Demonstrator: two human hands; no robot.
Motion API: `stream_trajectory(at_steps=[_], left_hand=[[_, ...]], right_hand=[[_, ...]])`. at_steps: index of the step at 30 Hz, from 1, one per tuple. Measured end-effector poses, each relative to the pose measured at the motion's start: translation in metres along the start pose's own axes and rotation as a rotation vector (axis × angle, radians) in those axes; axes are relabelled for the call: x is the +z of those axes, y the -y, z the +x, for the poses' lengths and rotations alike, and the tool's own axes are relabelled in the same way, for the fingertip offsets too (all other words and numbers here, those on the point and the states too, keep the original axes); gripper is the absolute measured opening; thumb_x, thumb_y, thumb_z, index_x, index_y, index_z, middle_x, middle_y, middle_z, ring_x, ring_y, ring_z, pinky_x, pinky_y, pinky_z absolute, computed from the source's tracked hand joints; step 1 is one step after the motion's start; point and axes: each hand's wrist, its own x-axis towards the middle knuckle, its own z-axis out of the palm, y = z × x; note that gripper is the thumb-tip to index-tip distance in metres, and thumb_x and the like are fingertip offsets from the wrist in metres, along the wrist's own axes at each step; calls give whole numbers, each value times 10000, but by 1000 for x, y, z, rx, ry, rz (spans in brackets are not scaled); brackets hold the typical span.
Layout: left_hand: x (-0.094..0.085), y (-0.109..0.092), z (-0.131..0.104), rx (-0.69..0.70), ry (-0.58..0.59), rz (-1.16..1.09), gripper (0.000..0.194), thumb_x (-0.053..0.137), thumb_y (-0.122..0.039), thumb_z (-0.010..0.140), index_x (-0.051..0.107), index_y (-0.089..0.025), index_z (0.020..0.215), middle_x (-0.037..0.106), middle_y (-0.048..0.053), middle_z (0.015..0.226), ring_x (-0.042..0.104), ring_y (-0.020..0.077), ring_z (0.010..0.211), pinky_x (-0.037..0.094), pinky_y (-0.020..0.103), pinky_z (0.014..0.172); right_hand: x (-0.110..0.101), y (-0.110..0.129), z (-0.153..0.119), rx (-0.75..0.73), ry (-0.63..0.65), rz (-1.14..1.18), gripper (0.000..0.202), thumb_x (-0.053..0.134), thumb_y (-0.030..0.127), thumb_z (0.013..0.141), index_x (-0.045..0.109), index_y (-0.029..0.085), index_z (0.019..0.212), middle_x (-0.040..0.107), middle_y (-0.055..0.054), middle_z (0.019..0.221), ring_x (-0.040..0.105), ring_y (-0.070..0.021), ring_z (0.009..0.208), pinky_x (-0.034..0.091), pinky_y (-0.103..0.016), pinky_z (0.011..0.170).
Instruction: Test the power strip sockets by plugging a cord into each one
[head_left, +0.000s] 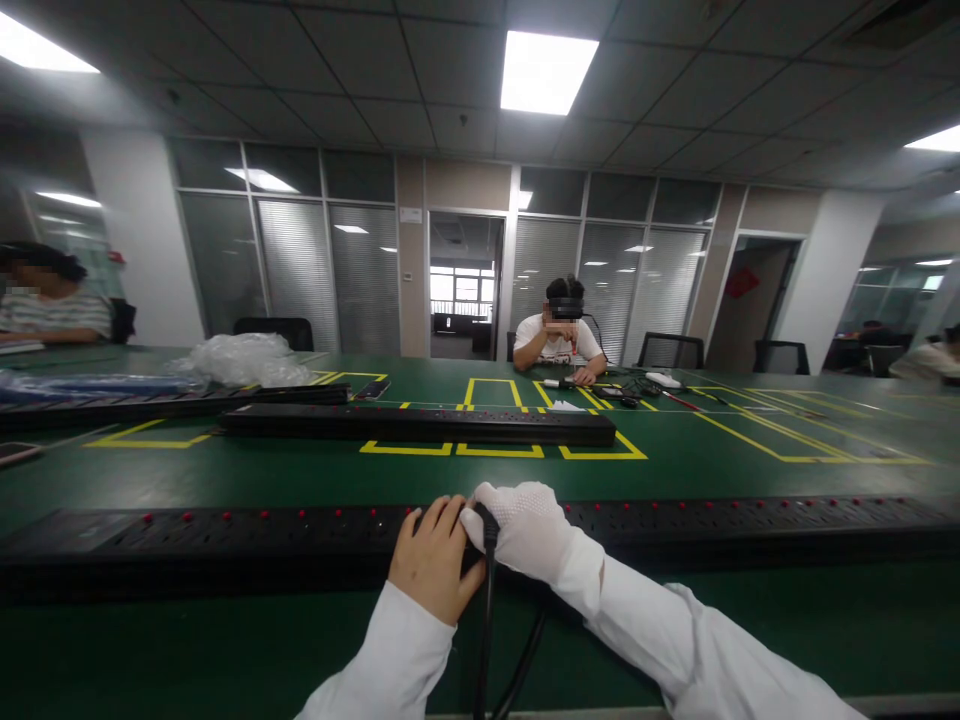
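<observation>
Sleeves: white cuffs run up from the bottom edge to both hands, nearest the camera.
Left hand (433, 560): bare, lying palm-down on the near edge of the long power strip (225, 535), fingers loosely curled and close together, thumb side touching the gloved hand; it presses on the strip rather than closing around anything.
Cable (486, 630): black, rising between the two hands from the bottom edge; a second black strand curves just to its right.
Right hand (525, 528): in a white dotted glove, fingers bent down over the top end of the cable where it meets the strip; it looks closed on a plug there, though the plug itself is hidden under the glove.
Long power strip: black, stretching across the whole width of the green table (675, 460), with a row of small red switches along its top.
Far left: a seated person (45, 300) in a striped top, beside black bars and blue strips on the table.
Plastic wrap (244, 360): crumpled clear sheet behind the second black strip (416, 425), which lies well apart from the hands, over yellow floor-tape rectangles.
Centre back: another person (559, 345) in a white shirt wearing a headset, both hands on small items on the table.
Right of that person: tools and cables (637, 388), too small to name.
</observation>
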Motion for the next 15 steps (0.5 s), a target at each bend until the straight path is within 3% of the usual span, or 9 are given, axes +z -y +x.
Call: stream_trajectory(at_steps=[15], left_hand=[[-2,-1,0,-6,-1,-6,464,502,-322,704,498,-192,1149,549,76,1162,449,264,1081,322,428,896]], right_hand=[[-1,0,-2,14,6,10,294,319,430,839,508,209,799,616,-12,653,538,-112,544,236,-225,508]])
